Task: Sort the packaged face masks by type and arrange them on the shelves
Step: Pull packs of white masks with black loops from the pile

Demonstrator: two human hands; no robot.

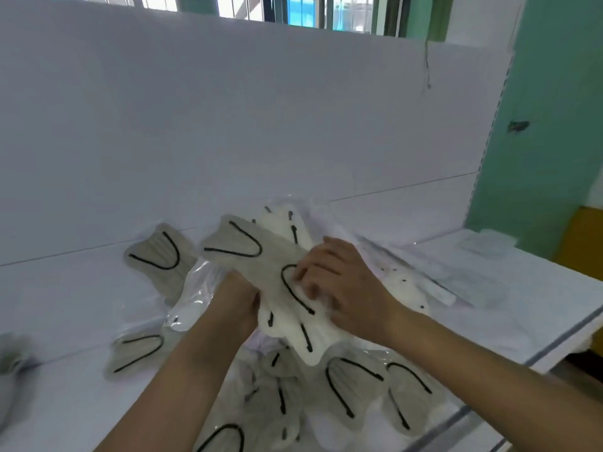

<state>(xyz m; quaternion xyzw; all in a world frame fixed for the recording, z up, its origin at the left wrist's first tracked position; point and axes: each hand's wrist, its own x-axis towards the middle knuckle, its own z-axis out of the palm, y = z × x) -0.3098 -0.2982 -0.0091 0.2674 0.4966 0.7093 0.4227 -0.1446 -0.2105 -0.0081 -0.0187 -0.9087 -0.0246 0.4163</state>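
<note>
A heap of packaged face masks lies on the white shelf (81, 305), grey ones and white ones, all with black ear loops. My left hand (238, 298) grips the lower edge of a grey mask pack (248, 252) held above the heap. My right hand (336, 285) lies on the same pack's right end, fingers curled and pinching it near a black loop. Under it sits a white mask pack (293, 331). More grey masks (352, 389) lie in front. A single grey mask (160, 256) lies apart at the left, another grey one (137, 350) nearer me.
A white back panel (261, 109) rises behind the shelf. Clear flat packets (483, 246) lie at the right on the shelf. The shelf's front edge (554, 340) runs diagonally at the right. A blurred grey item (13, 360) sits at the far left. A green wall (554, 109) stands at right.
</note>
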